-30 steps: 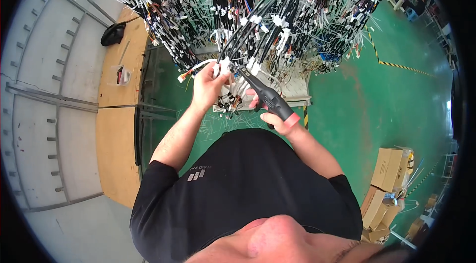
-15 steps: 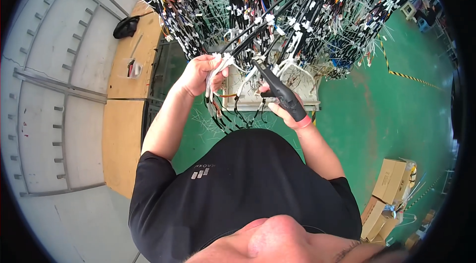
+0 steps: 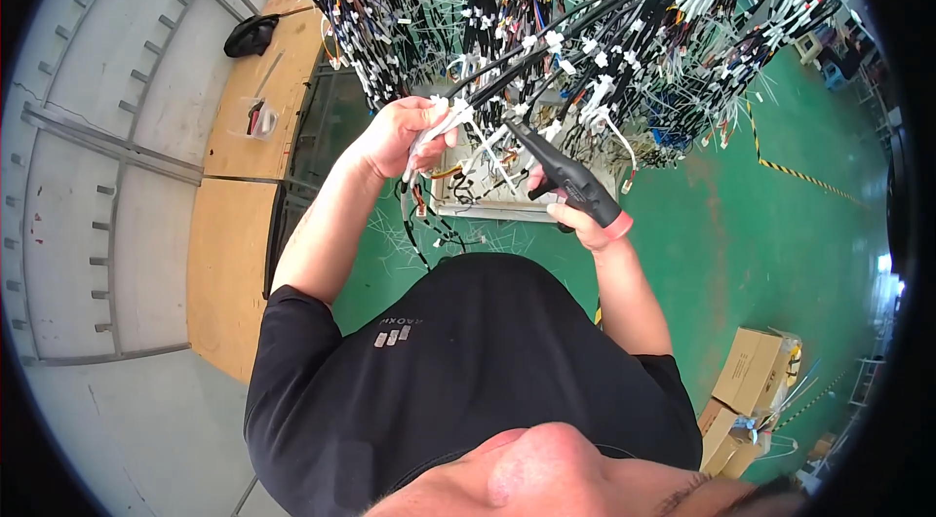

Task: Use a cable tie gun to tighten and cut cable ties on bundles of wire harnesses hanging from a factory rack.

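My left hand [image 3: 393, 135] is closed around the white-sleeved part of a wire harness [image 3: 424, 138], close to its white connectors. From there, black cables [image 3: 511, 69] run up and to the right into the hanging bundles. My right hand [image 3: 585, 223] grips a black cable tie gun [image 3: 565, 176] with a red end, its fingers around the trigger side. The gun's narrow nose points up and left, beside the harness but apart from my left hand. Loose wire ends with small connectors [image 3: 421, 210] dangle below my left hand.
Thick bundles of black and white wires [image 3: 370, 39] hang ahead, with cut-looking thin white strands sticking out. Below them is a white tray [image 3: 507, 212]. A wooden bench [image 3: 229, 244] with a clear plastic box [image 3: 255, 132] stands left; cardboard boxes [image 3: 749, 366] lie lower right.
The cable tie gun and my right hand have shifted slightly right and down, away from the harness. My left hand keeps its hold. The wires over the tray have swung apart.
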{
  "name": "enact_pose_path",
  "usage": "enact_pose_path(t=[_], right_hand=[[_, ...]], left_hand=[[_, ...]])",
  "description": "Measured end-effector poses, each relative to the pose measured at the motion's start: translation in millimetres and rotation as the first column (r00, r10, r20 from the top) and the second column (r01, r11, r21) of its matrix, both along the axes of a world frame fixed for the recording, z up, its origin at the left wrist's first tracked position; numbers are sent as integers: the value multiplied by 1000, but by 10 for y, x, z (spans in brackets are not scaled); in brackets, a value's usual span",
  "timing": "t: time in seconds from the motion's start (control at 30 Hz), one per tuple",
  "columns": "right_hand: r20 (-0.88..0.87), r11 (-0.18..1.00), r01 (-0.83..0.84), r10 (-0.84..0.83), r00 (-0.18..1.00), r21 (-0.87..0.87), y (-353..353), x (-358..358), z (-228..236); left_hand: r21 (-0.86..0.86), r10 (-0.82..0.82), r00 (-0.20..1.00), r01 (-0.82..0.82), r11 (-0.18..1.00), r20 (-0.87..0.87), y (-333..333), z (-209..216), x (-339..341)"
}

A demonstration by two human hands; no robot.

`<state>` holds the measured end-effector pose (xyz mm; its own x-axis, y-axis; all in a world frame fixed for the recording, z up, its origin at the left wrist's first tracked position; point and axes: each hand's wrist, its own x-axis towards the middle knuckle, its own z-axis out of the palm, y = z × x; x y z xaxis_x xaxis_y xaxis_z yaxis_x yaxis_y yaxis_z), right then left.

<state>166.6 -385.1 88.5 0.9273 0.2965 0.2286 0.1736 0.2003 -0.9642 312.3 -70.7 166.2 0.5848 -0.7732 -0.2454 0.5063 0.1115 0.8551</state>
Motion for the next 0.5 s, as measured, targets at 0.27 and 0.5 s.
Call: enact_pose_path(t=[0.27,0.5], right_hand=[[117,989,42,-25,993,-143,208,-97,72],[204,887,175,-94,974,-427,333,-225,458]], left_hand=[[-41,-25,994,21,999,-103,-36,9,-55],[-55,-19,995,14,998,-97,-24,34,-118]])
